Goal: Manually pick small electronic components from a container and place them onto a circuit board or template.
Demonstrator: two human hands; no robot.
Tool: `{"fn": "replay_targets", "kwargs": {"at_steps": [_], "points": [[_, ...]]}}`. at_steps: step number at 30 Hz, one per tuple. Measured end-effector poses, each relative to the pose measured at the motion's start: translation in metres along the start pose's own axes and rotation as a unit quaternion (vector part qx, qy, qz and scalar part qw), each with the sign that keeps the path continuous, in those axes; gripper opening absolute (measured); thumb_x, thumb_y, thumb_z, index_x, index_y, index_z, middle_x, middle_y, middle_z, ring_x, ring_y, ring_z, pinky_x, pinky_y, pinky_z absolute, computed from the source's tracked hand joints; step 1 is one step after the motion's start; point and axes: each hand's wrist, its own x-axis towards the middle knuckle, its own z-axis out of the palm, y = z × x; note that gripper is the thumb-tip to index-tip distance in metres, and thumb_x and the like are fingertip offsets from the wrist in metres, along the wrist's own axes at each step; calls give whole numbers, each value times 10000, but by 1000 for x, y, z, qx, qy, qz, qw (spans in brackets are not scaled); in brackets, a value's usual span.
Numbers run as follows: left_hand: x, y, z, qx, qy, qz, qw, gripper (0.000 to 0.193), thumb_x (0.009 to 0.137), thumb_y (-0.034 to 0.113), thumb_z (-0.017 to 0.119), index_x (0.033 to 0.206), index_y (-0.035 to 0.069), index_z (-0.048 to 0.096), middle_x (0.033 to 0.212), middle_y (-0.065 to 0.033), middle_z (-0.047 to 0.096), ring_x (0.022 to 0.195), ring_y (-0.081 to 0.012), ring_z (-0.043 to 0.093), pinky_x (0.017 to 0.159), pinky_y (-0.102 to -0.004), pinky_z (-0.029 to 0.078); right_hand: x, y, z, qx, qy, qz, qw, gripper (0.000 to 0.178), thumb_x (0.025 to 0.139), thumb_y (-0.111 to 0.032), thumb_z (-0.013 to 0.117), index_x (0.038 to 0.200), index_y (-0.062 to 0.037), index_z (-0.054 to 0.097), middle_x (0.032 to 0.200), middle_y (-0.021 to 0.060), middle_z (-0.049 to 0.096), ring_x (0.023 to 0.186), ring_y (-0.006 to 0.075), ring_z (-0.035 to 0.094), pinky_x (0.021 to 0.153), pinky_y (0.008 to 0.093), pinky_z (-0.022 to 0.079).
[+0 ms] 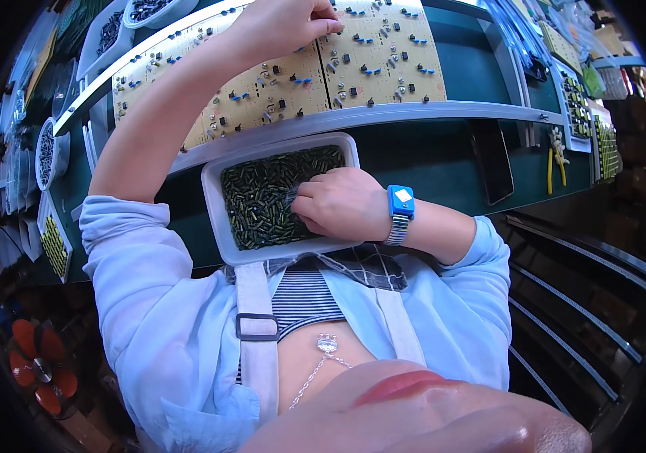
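**Lighting and image condition: bright centre, dark rim**

Cool, bluish light, apparently from above, illuminates the circuit boards (383, 57) and pale-blue shirt (141, 257). Glare noted along the front aluminium rail (413, 112), with small highlights on the metal wristband (397, 229). Soft shade lies beside the right hand (349, 202) among the cylindrical components (259, 204). Centre reasonably sharp; plastic bags (17, 170) at left smear. Lower corners dim, the orange-bladed fan (42, 370) included. Fisheye distortion bows straight edges; black vignetting rings the frame.
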Motion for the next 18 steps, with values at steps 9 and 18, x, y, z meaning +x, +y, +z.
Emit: {"fn": "replay_targets", "kwargs": {"at_steps": [9,18], "points": [[4,-13,4,35,32,113,992,127,828,126,688,900,34,736,885,-157,682,880,-338,645,788,-404,515,-1,1,1,13,47,-8,999,102,812,-154,639,882,-82,653,816,71,624,779,258,655,698,386,541],[9,-26,13,51,33,124,990,129,831,117,681,915,35,735,900,-157,681,901,-337,640,806,-403,514,-1,2,2,14,59,-8,998,112,817,-156,651,904,-86,662,834,65,633,794,254,658,696,383,540]]}}
